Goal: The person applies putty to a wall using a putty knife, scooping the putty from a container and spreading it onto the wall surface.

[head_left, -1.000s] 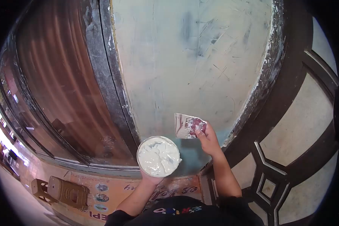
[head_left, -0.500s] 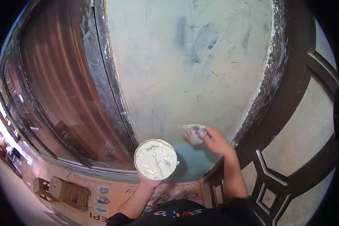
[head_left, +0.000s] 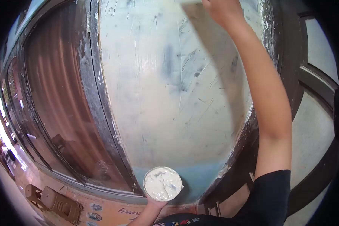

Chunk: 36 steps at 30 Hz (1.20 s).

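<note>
My left hand [head_left: 156, 203] holds a round tub of white putty [head_left: 162, 184] from below, low in front of the panel. The paste inside is wet and thick, with ridges and a few greyish patches. High at the top edge, my right hand [head_left: 225, 10] is raised against the upper panel, its fingers closed and partly cut off by the frame. Only the edge of the putty knife [head_left: 192, 2] shows beside it. The panel [head_left: 147, 101] is smeared with pale putty over a bluish surface, with dark scratches and streaks.
A dark, putty-spotted frame [head_left: 96, 71] borders the panel on the left, beside a glazed window with a brown curtain [head_left: 60, 86]. Dark wooden panelling [head_left: 290, 94] stands close on the right. Brown plastic stools [head_left: 60, 203] stand on the floor at lower left.
My right hand has risen from low by the panel to its upper part, taking the putty knife up. The tub in my left hand now appears lower and slightly to the right.
</note>
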{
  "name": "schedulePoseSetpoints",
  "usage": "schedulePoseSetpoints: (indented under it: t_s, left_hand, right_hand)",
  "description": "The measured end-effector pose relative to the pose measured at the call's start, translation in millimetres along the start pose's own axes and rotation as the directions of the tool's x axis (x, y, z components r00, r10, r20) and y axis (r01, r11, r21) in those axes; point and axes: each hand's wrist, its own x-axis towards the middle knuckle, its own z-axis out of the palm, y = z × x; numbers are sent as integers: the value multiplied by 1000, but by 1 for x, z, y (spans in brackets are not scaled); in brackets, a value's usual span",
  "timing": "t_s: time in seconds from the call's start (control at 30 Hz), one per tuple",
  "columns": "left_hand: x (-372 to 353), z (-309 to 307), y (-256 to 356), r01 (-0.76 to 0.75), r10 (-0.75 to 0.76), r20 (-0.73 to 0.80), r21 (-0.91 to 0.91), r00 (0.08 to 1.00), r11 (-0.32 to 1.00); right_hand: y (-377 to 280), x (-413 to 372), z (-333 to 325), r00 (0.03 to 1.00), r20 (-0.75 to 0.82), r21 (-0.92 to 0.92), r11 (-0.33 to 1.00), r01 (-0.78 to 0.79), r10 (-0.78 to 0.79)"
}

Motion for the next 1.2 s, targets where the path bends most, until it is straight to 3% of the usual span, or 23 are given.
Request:
schedulePoseSetpoints:
  t_s: [0.13, 0.2, 0.27, 0.4, 0.47, 0.5, 0.63, 0.8, 0.93, 1.0, 1.13, 1.2]
  left_hand:
    - [12, -14, -14, -18, 17, -54, -15, 998, 1000]
    - [18, -21, -20, -49, 46, -69, -39, 997, 998]
    - [24, -26, -26, -74, 74, -88, -3, 993, 997]
    - [32, -31, -33, -29, 22, -63, -107, 998, 994]
    - [30, -31, -38, 21, -28, -19, -302, 999, 953]
    - [29, -33, -41, -8, -4, -75, -167, 997, 986]
    - [25, -31, -38, 68, -79, -48, -200, 996, 977]
    - [9, -26, -27, 155, -166, -129, -90, 978, 984]
    - [-8, -18, -17, 163, -179, -168, -104, 969, 981]
    - [-22, -28, -12, 165, -174, -177, -64, 969, 984]
    - [-42, -34, -5, 161, -156, -192, 12, 969, 987]
    - [-53, -36, -5, 177, -170, -202, 16, 964, 984]
  right_hand:
    - [32, 53, 31, 999, 25, -210, 976, 51, -47]
    - [41, 65, 44, 993, -38, -216, 971, 101, -111]
    - [41, 72, 55, 1000, -6, -262, 965, 10, -12]
    - [32, 60, 58, 993, 103, -237, 968, 82, -59]
    - [35, 50, 63, 986, 141, -253, 959, 125, -91]
    - [34, 43, 65, 984, 156, -246, 962, 121, -84]
    - [27, 21, 60, 980, 166, -214, 966, 143, -108]
    - [5, -21, 48, 971, 238, -216, 973, 79, -26]
    - [-10, -68, 51, 983, 182, -164, 985, 49, -18]
    - [-14, -92, 54, 988, 154, -241, 969, 62, -25]
    - [-33, -120, 44, 943, 311, -285, 958, -29, 121]
    - [-40, -136, 42, 943, 308, -295, 955, -35, 130]
